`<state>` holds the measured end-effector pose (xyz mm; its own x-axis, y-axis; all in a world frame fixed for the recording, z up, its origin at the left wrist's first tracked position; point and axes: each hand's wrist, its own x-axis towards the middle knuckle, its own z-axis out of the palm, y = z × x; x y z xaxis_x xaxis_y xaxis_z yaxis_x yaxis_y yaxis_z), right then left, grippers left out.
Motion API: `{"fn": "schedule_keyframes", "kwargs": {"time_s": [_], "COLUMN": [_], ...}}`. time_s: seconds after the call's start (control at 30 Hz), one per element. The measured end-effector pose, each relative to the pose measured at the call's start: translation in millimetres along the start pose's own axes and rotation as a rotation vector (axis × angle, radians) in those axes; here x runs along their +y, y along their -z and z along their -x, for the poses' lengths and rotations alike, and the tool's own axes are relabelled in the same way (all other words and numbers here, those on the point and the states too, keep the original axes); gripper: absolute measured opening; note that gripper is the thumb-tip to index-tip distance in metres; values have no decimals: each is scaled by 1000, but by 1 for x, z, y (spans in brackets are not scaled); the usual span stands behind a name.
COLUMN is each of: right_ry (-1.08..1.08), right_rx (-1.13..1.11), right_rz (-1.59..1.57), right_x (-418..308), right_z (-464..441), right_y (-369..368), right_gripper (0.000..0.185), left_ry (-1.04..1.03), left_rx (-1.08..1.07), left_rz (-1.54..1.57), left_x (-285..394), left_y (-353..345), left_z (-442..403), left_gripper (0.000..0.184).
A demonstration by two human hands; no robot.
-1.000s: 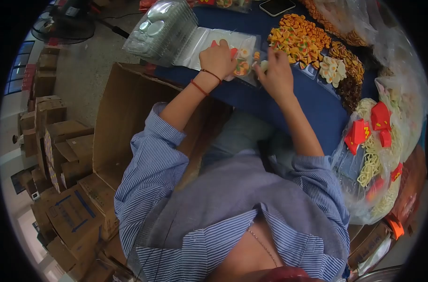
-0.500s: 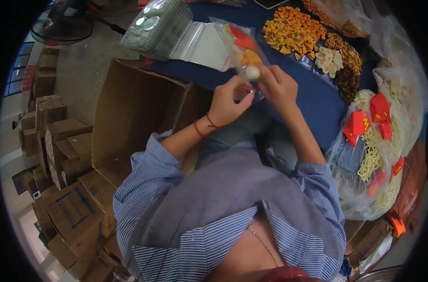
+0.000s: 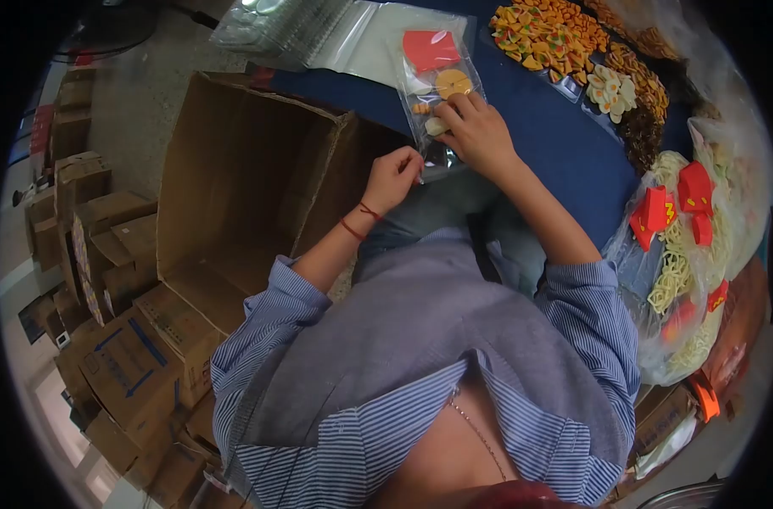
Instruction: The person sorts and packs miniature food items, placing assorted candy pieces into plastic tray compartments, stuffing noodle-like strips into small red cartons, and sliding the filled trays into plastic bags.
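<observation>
Clear packet [image 3: 426, 88] at edge of blue table [image 3: 565, 165]; yr R hand [image 3: 478, 133] pinches it, hiding part; L hand [image 3: 393, 176] curled, can't tell if gripping anything; red box [image 3: 649, 219] w/ yellow M-like mark; blue-arrowed carton [image 3: 122, 360], small print unreadable

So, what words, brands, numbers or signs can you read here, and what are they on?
"M", apparently: yellow, on a red fries carton at right.
Two blue arrows: on a closed cardboard box at left; its other print is too faint to read.
Lower-right cardboard box: print too blurred.
Filled clear packet: nothing readable.
</observation>
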<state>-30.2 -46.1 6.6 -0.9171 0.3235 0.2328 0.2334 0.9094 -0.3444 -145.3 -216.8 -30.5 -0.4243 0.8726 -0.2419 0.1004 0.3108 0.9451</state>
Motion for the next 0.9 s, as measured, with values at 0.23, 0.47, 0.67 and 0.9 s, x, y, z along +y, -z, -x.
{"fn": "schedule_keyframes", "kwargs": {"time_s": [0.23, 0.47, 0.67, 0.9], "right_ry": [180, 285, 73, 32], "right_rx": [122, 28, -10, -1647], "right_rz": [-103, -148, -490, -150], "right_x": [-35, -44, -20, 26], "right_z": [14, 12, 50, 335], "right_y": [1, -24, 28, 91], "right_gripper": [26, 10, 9, 11], "left_ry": [271, 320, 297, 293], "left_rx": [-133, -57, -52, -135], "left_rz": [356, 384, 397, 67], "left_x": [4, 0, 8, 12], "left_y": [24, 24, 23, 33], "left_z": [-2, -3, -9, 2], "left_gripper": [20, 23, 23, 18]}}
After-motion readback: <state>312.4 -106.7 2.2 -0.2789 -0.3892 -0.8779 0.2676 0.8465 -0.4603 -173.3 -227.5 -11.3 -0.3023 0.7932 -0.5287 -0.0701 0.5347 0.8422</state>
